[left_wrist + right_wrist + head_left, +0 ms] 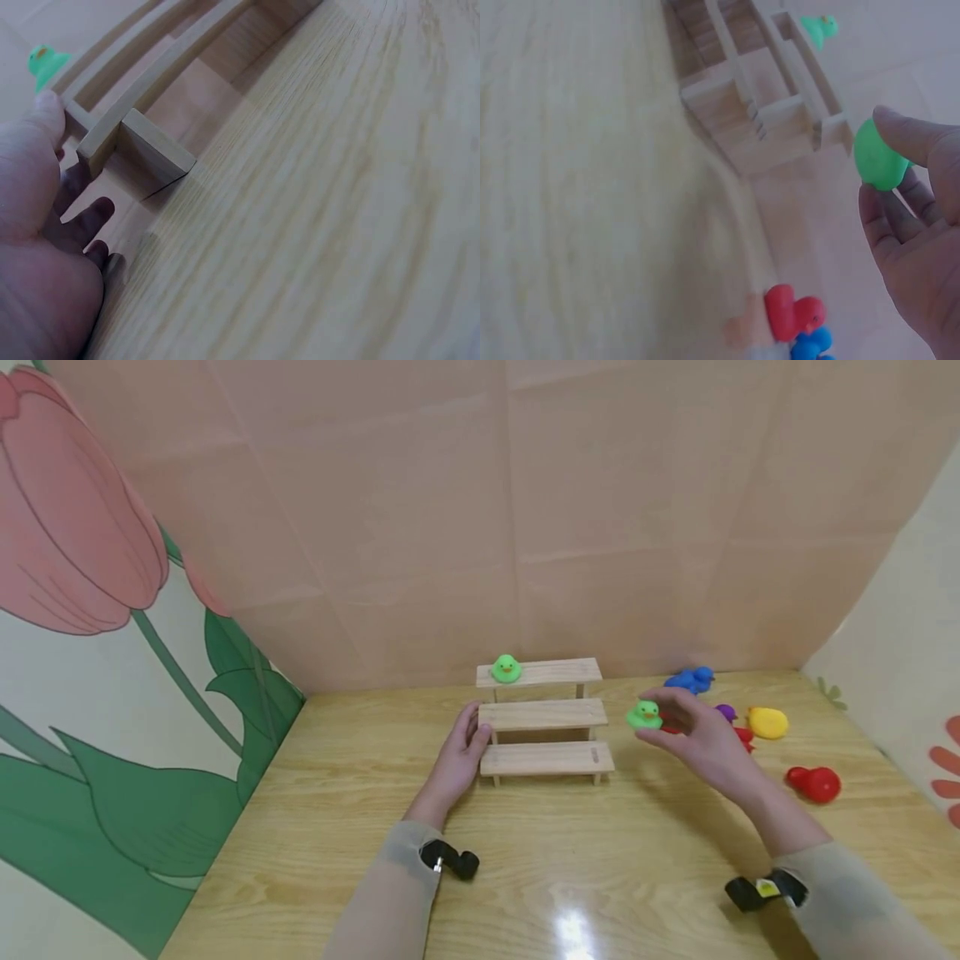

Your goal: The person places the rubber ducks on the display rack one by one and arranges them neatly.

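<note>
A small wooden stand with three stepped shelves (543, 716) stands on the table near the back wall. One green rubber duck (507, 669) sits at the left end of its top shelf. My left hand (459, 753) grips the stand's left end at the middle shelf, with the thumb on top in the left wrist view. Off the stand's right side, above the table, my right hand (701, 739) pinches a second green duck (643, 716) between thumb and fingers. In the right wrist view this held duck (880, 156) shows its rounded underside.
Several more ducks lie at the right of the table (480, 868): a blue one (690, 680) at the back, a yellow one (768, 722), a red one (814, 784) nearest me. A purple duck (726, 712) is partly hidden behind my right hand. Walls stand behind and on both sides.
</note>
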The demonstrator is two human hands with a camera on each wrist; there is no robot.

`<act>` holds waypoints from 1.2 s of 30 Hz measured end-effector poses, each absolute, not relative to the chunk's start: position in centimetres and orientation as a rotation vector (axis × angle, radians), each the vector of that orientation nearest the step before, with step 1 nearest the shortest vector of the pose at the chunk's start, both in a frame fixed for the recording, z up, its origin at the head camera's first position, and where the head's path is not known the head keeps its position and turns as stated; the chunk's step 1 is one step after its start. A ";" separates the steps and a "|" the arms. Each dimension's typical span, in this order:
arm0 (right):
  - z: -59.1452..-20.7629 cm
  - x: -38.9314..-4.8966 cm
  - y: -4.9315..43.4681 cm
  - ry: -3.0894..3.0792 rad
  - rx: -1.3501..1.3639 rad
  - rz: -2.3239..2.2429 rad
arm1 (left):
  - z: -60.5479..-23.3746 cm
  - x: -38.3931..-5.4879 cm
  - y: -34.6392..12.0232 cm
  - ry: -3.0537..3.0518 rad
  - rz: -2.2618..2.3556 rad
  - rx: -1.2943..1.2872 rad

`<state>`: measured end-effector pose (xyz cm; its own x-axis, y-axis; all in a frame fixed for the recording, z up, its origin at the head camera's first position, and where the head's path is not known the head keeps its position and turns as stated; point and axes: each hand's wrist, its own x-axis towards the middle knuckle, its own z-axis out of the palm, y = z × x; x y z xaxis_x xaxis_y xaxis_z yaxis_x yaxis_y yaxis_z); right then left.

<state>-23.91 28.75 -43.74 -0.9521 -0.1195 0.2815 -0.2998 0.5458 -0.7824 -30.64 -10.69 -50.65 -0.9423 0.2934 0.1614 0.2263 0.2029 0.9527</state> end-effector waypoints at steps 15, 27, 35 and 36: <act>-40.5 -25.4 24.9 -2.517 0.522 1.425 | -51.0 -30.8 -10.9 2.398 1.885 0.518; -39.4 -27.0 22.3 -2.496 0.540 1.468 | -51.1 -30.9 -10.7 2.356 1.920 0.537; -39.1 -28.2 21.1 -2.492 0.575 1.486 | -51.2 -31.1 -10.7 2.367 1.915 0.531; -39.0 -28.4 21.1 -2.492 0.573 1.495 | -51.2 -31.1 -10.7 2.370 1.912 0.530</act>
<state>-28.38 21.06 -39.03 -0.9097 -0.2331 0.3438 -0.4131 0.4206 -0.8078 -31.14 -10.69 -51.21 -0.9400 0.2941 0.1728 0.2312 0.1767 0.9567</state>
